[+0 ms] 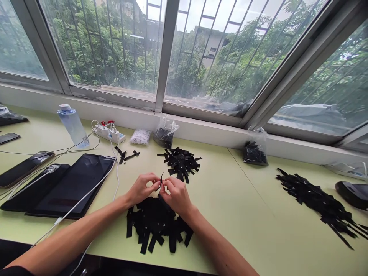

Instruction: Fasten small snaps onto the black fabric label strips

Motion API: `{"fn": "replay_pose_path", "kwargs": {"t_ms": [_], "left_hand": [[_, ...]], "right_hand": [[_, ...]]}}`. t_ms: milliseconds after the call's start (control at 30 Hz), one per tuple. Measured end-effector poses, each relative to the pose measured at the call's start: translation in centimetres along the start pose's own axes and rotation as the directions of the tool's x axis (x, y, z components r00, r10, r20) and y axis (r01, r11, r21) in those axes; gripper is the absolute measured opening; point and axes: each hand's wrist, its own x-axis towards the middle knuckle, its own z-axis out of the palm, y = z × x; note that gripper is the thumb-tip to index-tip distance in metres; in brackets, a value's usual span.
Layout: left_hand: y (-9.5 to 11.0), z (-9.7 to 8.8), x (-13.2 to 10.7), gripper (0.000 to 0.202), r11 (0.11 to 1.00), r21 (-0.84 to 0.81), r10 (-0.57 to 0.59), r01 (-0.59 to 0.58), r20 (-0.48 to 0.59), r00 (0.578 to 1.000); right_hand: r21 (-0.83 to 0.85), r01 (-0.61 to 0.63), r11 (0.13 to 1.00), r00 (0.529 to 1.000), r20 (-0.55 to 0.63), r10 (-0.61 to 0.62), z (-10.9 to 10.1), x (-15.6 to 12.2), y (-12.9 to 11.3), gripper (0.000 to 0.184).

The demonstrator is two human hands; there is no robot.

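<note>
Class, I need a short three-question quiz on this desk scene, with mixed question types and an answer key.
1. True or false: both hands, left hand and right hand, pinch one small black strip.
2. What lies directly under the hands? A) tablet B) pile of black strips C) water bottle
3. What stands left of the power strip?

Key: 1 true; 2 B; 3 the water bottle.

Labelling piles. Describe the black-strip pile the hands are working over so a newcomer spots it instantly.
On the pale green table under the window, find the tablet at left. Just right of it, at the near edge below both hands, lies the strip pile: flat straight strips, unlike the folded pieces heaped farther back.
</note>
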Motion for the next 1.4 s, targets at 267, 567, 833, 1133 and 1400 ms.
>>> {"fn": "replay_pose_path", "kwargs": {"t_ms": [267, 567, 833, 1133, 1400], "left_hand": [[0.2, 0.1, -0.1, 0.02, 0.998, -0.058, -0.023, 0.022, -0.017, 1.0], [0.5, 0.2, -0.1, 0.019, 0.991, -0.124, -0.06, 0.058, -0.015, 0.998], [0.3, 0.6, -0.2, 0.017, 0.98, -0.18, -0.09, 0.088, -0.004, 0.996], [0.9, 1.0, -0.3, 0.016, 0.969, -0.219, -0.127, 0.118, -0.029, 0.991], [0.2, 0.2, 0.3, 0.015, 0.998, 0.057, -0.037, 0.038, -0.033, 0.999]], "right_hand": [[0.0, 0.033, 0.999, 0.997, -0.076, -0.033, 0.5, -0.2, -0.1, 0.017], [-0.016, 0.054, 0.998, 0.995, -0.083, -0.056, 0.6, -0.3, -0.1, 0.018], [-0.056, 0.067, 0.996, 0.997, -0.04, -0.069, 0.8, -0.4, -0.1, 0.02], [-0.063, 0.074, 0.995, 0.997, -0.031, -0.076, 0.9, -0.4, 0.0, 0.023], [0.094, -0.097, 0.991, 0.995, 0.039, 0.093, 0.1, -0.1, 1.2, 0.014]]}}
